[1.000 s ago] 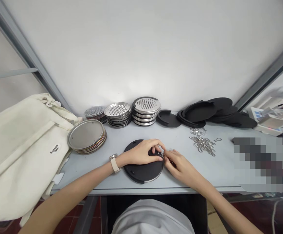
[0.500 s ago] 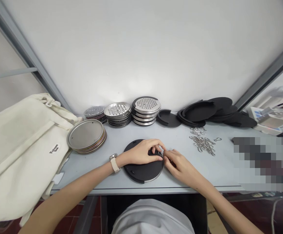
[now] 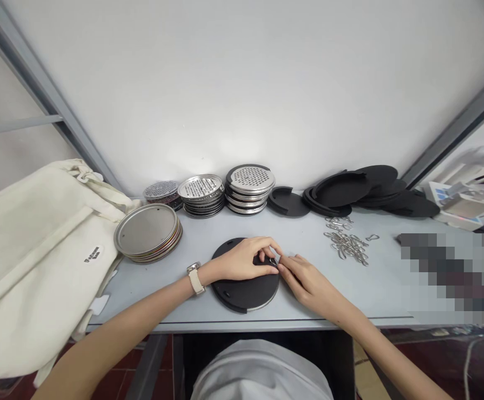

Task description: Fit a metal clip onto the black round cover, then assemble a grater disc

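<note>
A round black disc [image 3: 246, 289] with a raised dark rim and small slots lies on the table before me, a silvery edge showing at its lower right. My left hand [image 3: 242, 260] arches over it, fingers bent and thumb at its right side, gripping there. A small metal clip [image 3: 272, 261] shows between both hands' fingertips. My right hand [image 3: 304, 280] pinches this clip at the disc's right edge; part of the clip is hidden by the fingers. To the right lies a loose pile of similar metal clips [image 3: 348, 244].
Along the wall stand stacks of round metal graters [image 3: 202, 188], another grater stack [image 3: 251, 179] and black discs [image 3: 342, 191]. Plain metal discs [image 3: 146, 230] are piled at left, beside a cream bag [image 3: 38, 250]. A white holder [image 3: 462, 205] stands at far right.
My right fingers have closed in a little, and more of the clip shows between the hands. My left hand and the disc stay nearly in place.
</note>
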The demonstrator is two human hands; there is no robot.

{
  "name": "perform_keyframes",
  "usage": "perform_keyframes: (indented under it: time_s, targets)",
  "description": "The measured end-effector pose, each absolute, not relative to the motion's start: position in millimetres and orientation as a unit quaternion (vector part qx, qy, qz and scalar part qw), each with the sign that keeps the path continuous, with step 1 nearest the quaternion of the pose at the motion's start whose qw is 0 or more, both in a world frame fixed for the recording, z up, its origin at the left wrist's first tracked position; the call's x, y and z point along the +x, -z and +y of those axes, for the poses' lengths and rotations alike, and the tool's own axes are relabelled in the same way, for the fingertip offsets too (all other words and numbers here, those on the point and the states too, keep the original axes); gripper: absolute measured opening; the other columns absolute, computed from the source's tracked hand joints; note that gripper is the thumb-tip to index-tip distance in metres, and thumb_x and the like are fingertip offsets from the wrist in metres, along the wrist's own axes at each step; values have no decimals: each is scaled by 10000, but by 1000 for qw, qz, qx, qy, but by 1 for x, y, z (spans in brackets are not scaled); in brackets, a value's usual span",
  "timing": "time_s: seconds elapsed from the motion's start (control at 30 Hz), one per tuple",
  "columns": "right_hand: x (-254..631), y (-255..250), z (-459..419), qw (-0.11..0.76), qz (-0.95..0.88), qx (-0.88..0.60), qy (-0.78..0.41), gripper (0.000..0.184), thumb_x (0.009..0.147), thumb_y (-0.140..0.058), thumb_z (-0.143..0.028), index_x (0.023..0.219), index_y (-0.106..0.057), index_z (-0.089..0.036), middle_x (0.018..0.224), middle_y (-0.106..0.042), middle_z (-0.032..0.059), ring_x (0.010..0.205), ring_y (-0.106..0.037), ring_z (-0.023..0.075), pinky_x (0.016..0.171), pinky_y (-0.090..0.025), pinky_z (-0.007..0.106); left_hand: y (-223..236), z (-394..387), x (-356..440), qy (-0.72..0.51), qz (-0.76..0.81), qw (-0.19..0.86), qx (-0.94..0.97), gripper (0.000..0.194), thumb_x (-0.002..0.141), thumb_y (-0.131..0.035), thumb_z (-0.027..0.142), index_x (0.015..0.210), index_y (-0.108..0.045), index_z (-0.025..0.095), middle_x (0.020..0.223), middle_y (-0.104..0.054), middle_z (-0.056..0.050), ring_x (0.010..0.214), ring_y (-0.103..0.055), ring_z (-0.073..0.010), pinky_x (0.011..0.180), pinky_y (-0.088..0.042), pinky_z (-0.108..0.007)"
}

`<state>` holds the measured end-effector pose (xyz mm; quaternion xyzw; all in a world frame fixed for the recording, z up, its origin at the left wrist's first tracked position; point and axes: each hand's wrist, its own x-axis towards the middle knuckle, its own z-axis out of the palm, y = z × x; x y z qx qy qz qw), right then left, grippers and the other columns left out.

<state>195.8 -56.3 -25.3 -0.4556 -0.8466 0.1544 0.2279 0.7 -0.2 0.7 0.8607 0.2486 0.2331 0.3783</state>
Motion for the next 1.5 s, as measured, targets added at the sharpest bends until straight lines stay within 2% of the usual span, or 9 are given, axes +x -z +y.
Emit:
perform_keyframes:
  time_s: [0.6, 1.0, 1.5]
  targets:
    - [195, 24, -58, 235, -840, -460, -164, 234, 948, -349, -177, 751, -470, -210, 686, -540, 19, 654, -479, 180, 632, -401, 309, -1, 0, 1, -228, 247, 375, 864, 306, 790, -664, 210, 1081, -573, 190, 921, -587, -25, 823, -549, -125, 727, -453, -237]
    - [195, 22, -57, 234, -839, -461, -170, 286, 978, -305, -211, 732, -451, -212, 672, -519, 11, 644, -468, 177, 644, -398, 311, 0, 0, 0, -229, 238, 371, 868, 323, 794, -662, 214, 1101, -564, 191, 946, -596, -32, 843, -555, -131, 766, -452, -253]
    - [195, 26, -55, 243, -843, -453, -158, 247, 958, -344, -184, 772, -506, -205, 680, -551, 22, 639, -489, 179, 633, -397, 308, 2, 1, 1, -235, 228, 367, 871, 310, 798, -662, 234, 1083, -554, 176, 1001, -611, -40, 755, -503, -111, 738, -450, -249]
